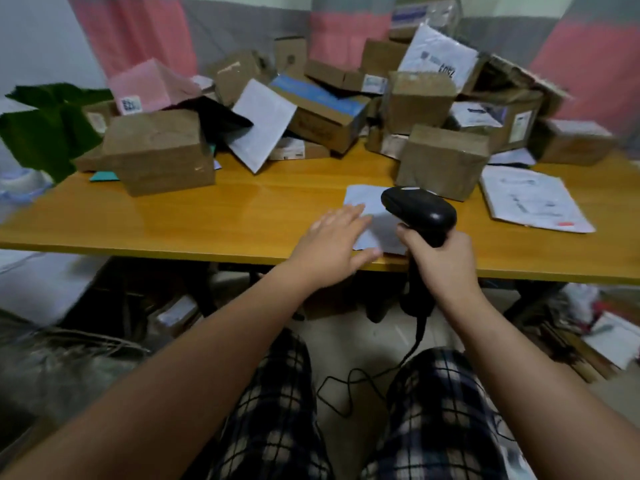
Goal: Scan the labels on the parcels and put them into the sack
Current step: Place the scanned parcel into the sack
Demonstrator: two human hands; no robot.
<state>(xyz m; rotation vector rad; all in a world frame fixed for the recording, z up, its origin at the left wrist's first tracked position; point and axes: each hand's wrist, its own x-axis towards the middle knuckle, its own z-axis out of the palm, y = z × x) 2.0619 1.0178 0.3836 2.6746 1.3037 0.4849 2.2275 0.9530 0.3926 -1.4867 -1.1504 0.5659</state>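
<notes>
My right hand (pixel 441 263) grips the handle of a black barcode scanner (pixel 420 211), whose head points away from me over a flat white parcel (pixel 375 223) at the table's near edge. My left hand (pixel 334 242) reaches forward with straight fingers and touches the left side of that white parcel. A heap of brown cardboard boxes (pixel 443 161), white mailers (pixel 261 124) and a pink parcel (pixel 145 86) fills the back of the table. The grey woven sack (pixel 65 365) lies on the floor at my lower left.
The yellow wooden table (pixel 207 216) runs across the view. A white sheet packet (pixel 533 199) lies at the right. Green fabric (pixel 45 126) hangs at the left end. The scanner's cable (pixel 363 379) trails between my knees. Clutter sits on the floor at right.
</notes>
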